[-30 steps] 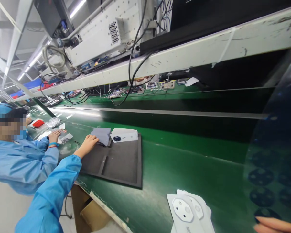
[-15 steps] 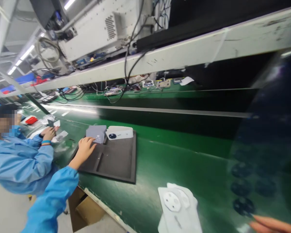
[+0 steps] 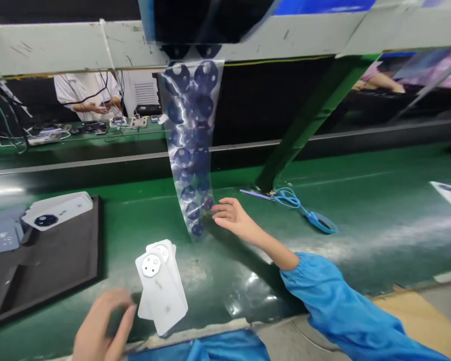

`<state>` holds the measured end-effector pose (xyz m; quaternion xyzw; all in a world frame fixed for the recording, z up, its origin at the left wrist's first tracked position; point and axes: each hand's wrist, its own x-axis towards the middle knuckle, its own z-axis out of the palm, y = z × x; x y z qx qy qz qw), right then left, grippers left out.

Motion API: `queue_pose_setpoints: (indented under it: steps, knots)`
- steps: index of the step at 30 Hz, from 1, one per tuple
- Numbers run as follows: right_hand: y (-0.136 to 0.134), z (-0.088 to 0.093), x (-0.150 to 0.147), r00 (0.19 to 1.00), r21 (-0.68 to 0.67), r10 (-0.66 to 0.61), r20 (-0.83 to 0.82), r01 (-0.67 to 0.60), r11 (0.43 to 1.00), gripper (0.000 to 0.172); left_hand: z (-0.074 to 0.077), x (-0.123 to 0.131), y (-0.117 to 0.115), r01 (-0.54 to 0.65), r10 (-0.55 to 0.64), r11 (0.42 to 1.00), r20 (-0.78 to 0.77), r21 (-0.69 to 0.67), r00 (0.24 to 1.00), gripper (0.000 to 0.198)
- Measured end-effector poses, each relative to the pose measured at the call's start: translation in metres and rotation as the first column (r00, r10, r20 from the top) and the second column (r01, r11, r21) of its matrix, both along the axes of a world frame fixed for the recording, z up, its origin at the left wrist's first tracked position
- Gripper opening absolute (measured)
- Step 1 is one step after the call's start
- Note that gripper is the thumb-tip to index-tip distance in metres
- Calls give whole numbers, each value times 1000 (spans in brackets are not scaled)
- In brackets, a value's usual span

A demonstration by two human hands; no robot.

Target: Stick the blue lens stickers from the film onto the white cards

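Our right hand [image 3: 231, 214] centre frame, fingers loosely spread, tips at film strip [image 3: 190, 145] hanging to surface [image 3: 361, 225]; nothing gripped. Strip looks thin, floppy, slick: we'd pinch its edge. Left hand [image 3: 103, 326] lower left, blurred by covers [image 3: 161, 288]; grip unclear.

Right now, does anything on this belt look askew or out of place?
The white plates by the left hand lie fanned and skewed, one corner near the front edge of the belt. A blue cord lies loose beyond the right hand, which is at the hanging sticker strip.
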<state>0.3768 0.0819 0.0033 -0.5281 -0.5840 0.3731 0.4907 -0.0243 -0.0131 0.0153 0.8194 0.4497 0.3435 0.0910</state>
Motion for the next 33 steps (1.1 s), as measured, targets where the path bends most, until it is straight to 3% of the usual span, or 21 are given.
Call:
queue_pose_setpoints:
  steps: [2, 5, 8, 10, 13, 15, 17, 19, 21, 24, 29, 33]
  knots:
    - [7, -9, -7, 998, 40, 48, -50, -46, 998, 60, 8, 46, 24, 26, -16, 993, 90, -117, 996, 32]
    - [5, -13, -18, 997, 132, 30, -75, -20, 991, 59, 7, 108, 63, 82, -62, 993, 227, -80, 972, 59]
    - [-6, -12, -21, 998, 223, -22, -54, 33, 974, 47, -4, 149, 88, 224, -141, 952, 349, -209, 927, 62]
    - [-14, -11, -21, 998, 276, -57, -10, 58, 960, 35, -11, 162, 94, 264, -149, 933, 405, -244, 902, 59]
    - [-23, -7, -21, 984, 363, -166, 61, 134, 922, 26, -17, 164, 93, 246, -139, 944, 414, -219, 900, 57]
    - [-29, 0, -22, 940, 513, -263, 216, 120, 850, 25, -17, 161, 91, 229, -129, 952, 411, -205, 902, 56]
    - [-36, 7, -27, 823, 664, -359, 440, -28, 748, 28, -15, 158, 88, 223, -165, 967, 359, -125, 919, 56]
    - [-42, 13, -33, 683, 717, -440, 583, -178, 674, 28, -13, 156, 85, 238, -228, 971, 281, -1, 932, 57]
    - [-46, 16, -40, 640, 721, -460, 616, -222, 656, 23, -14, 156, 83, 261, -276, 961, 226, 93, 934, 57]
    - [-49, 17, -45, 667, 728, -430, 609, -254, 637, 20, -18, 156, 80, 288, -311, 948, 207, 131, 928, 53]
    - [-48, 21, -39, 739, 665, -274, 615, -301, 683, 12, -25, 154, 76, 348, -373, 920, 135, 178, 918, 54]
    - [-54, 28, -33, 675, 603, -219, 704, -406, 686, 16, -22, 153, 73, 349, -365, 928, 128, 134, 922, 54]
